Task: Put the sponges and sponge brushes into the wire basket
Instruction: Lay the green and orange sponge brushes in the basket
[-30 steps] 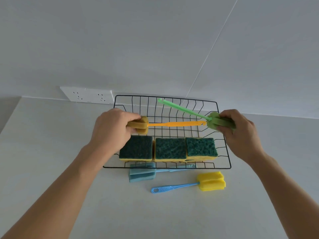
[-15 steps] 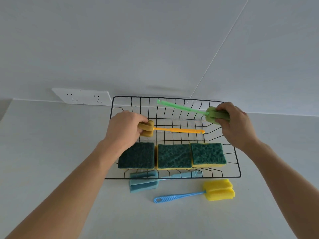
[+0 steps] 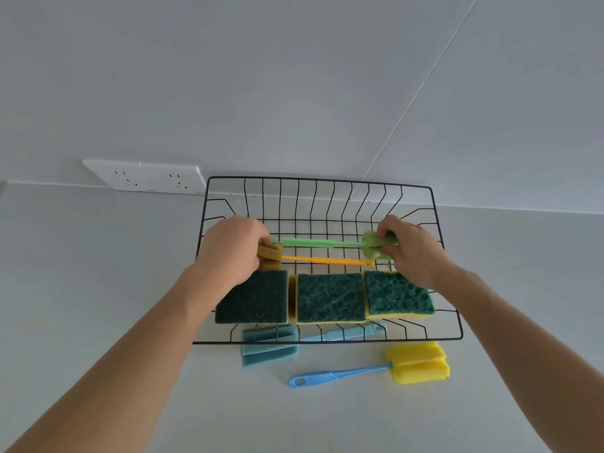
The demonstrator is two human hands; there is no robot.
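While three sponges (image 3: 327,297) sit in the wire basket (image 3: 452,322) at the worktop's back edge, left hand (image 3: 233,253) fingers clamp the orange brush (image 3: 327,259), right hand (image 3: 413,250) fingers clamp the green brush (image 3: 313,242), both inside it. The blue brush (image 3: 269,348) and yellow brush (image 3: 415,362) lie just in front.

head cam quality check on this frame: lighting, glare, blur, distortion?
Head view: dim, flat, even light, only faint shadows on the counter, no glare. Both hands, left and right, and the wire basket look sharp, no motion blur. Wide-angle distortion: the basket rim bows and the wall outlet slants.
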